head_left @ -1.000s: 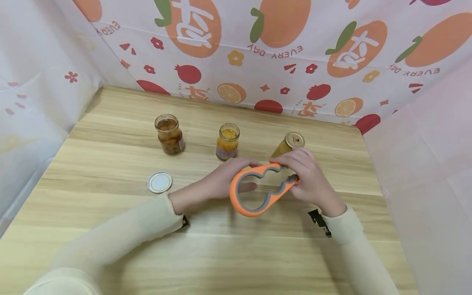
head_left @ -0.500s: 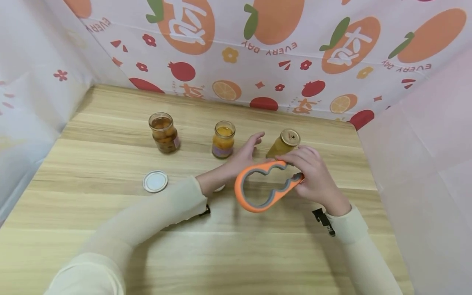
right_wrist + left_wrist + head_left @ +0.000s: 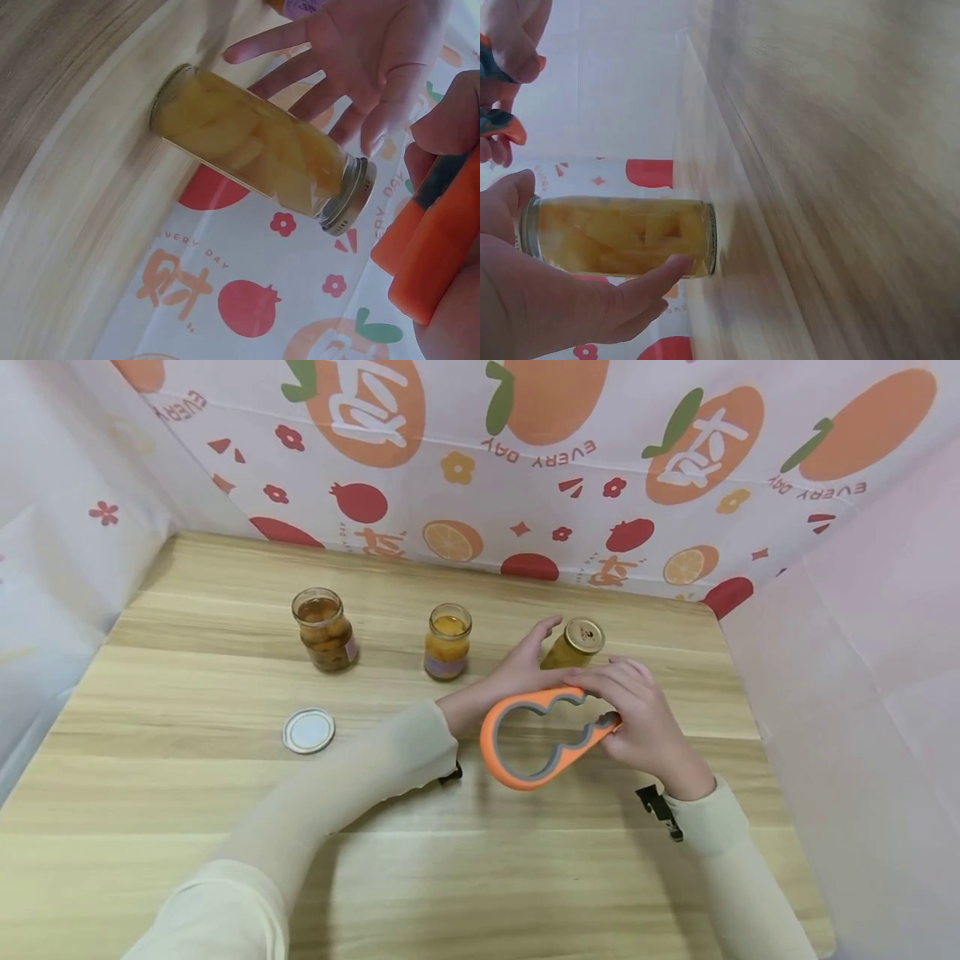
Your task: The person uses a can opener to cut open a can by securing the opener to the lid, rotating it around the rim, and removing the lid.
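Observation:
An orange jar opener with a grey scalloped lining is gripped by its handle end in my right hand. Just beyond it stands a capped jar of yellow fruit pieces, upright with its gold lid on. My left hand reaches beside this jar, fingers spread. In the left wrist view the thumb and fingers of the left hand lie around the capped jar without a closed grip. The right wrist view shows the left hand's straight fingers alongside the glass.
Left of the capped jar stand an uncovered jar of orange fruit and an uncovered jar of brown contents. A white-lined lid lies on the wooden table. A fruit-print curtain hangs behind the table.
My left hand has left the jar opener and moved right and forward to the capped jar. The right hand keeps hold of the opener, nearly still. The head view has shifted slightly.

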The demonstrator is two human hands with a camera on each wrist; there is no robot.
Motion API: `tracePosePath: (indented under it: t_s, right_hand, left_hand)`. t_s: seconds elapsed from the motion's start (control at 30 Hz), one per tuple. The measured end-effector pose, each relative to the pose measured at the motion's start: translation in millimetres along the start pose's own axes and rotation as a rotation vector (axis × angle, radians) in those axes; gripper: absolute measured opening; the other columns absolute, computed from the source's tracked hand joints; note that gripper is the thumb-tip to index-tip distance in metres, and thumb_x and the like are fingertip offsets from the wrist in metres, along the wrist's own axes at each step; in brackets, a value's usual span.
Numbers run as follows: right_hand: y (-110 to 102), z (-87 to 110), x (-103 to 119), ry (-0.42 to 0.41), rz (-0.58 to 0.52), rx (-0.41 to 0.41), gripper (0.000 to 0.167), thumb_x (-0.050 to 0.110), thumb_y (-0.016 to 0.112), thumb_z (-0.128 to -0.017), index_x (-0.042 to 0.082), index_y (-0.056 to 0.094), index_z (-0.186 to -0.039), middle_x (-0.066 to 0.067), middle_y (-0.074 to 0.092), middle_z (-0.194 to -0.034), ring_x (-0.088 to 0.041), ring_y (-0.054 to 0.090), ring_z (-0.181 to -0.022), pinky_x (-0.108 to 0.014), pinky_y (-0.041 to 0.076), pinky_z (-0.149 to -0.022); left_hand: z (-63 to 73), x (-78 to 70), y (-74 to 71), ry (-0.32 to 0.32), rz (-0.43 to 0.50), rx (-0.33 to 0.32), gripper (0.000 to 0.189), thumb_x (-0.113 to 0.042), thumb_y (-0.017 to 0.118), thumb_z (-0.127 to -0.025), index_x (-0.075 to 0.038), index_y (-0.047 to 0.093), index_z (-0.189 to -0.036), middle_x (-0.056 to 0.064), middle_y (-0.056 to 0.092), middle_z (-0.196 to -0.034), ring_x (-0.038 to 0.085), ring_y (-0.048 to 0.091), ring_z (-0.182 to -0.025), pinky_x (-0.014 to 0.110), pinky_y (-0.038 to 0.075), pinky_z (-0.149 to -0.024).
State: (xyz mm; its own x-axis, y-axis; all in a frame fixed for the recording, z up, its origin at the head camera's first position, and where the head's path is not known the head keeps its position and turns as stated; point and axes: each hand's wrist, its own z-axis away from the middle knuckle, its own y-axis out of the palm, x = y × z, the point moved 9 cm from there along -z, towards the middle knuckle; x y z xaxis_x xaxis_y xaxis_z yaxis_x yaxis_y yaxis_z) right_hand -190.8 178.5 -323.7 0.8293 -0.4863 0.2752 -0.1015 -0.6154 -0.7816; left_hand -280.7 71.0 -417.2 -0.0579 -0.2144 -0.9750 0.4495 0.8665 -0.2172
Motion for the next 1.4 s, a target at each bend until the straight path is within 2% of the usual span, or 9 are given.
tracePosePath:
  t_s: [0.13,0.33,0.6,0.9,1.0,1.17,1.4]
  right_hand:
    - [0.1,-0.6,0.6,0.000,-0.002,-0.009,0.051,-0.003,0.065,-0.070,0.010,0.071,-0.119,-0.004,0.072,-0.109,-0.026,0.063,-0.102,-0.058,0.038,-0.102]
    - [1.5,-0.3,0.8,0.005,-0.008,-0.006,0.051,-0.003,0.067,-0.068,0.008,0.072,-0.117,-0.006,0.072,-0.111,-0.028,0.063,-0.105,-0.059,0.038,-0.101]
    - [3.8,-0.5,0.9,0.004,-0.005,-0.011,0.049,-0.002,0.065,-0.069,0.009,0.072,-0.117,-0.006,0.072,-0.114,-0.028,0.063,-0.111,-0.056,0.038,-0.102]
    - [5.0,-0.5,-1.7,0.029,-0.020,-0.004,0.055,-0.007,0.060,-0.066,0.008,0.072,-0.117,-0.006,0.072,-0.112,-0.029,0.062,-0.110,-0.057,0.038,-0.103]
    - [3.1,-0.9,-2.0,0.020,-0.016,-0.007,0.055,-0.006,0.059,-0.067,0.008,0.071,-0.118,-0.006,0.072,-0.112,-0.028,0.062,-0.108,-0.058,0.038,-0.101]
    - [-0.2,-1.3,-2.2,0.016,-0.005,-0.018,0.054,-0.004,0.059,-0.068,0.009,0.071,-0.119,-0.006,0.072,-0.111,-0.026,0.063,-0.105,-0.053,0.038,-0.102]
    - [0.2,0.0,-4.1,0.035,-0.002,-0.009,0.054,-0.007,0.060,-0.068,0.011,0.072,-0.118,-0.005,0.072,-0.107,-0.024,0.062,-0.102,-0.051,0.037,-0.104]
  left_hand:
    - [-6.7,1.6,3.5,0.004,0.016,-0.006,0.088,-0.038,0.074,-0.089,-0.025,0.021,-0.159,0.002,0.022,-0.165,0.030,0.024,-0.150,0.049,0.028,-0.118]
    - [-14.4,4.7,8.2,0.003,0.000,-0.010,0.084,-0.036,0.073,-0.091,-0.021,0.025,-0.157,0.007,0.031,-0.160,0.028,0.029,-0.147,0.050,0.030,-0.116]
    - [-15.1,0.1,15.7,0.024,0.042,0.044,0.072,-0.028,0.068,-0.095,-0.016,0.029,-0.155,0.009,0.048,-0.144,0.022,0.046,-0.133,0.042,0.037,-0.111]
    - [-15.7,3.8,11.2,-0.004,0.041,0.019,0.061,-0.030,0.069,-0.094,-0.015,0.039,-0.145,0.008,0.053,-0.133,0.021,0.051,-0.122,0.040,0.042,-0.105]
    - [-14.0,3.4,11.3,-0.007,0.052,0.035,0.060,-0.030,0.070,-0.094,-0.016,0.040,-0.143,0.008,0.053,-0.131,0.020,0.052,-0.120,0.038,0.043,-0.102]
    - [-8.7,3.1,10.9,0.008,0.065,0.077,0.061,-0.026,0.072,-0.092,-0.016,0.040,-0.143,0.011,0.049,-0.131,0.024,0.048,-0.119,0.038,0.043,-0.098]
    - [1.8,9.7,7.4,0.011,0.033,0.099,0.064,-0.026,0.073,-0.092,-0.013,0.040,-0.145,0.012,0.050,-0.136,0.026,0.048,-0.125,0.043,0.040,-0.105]
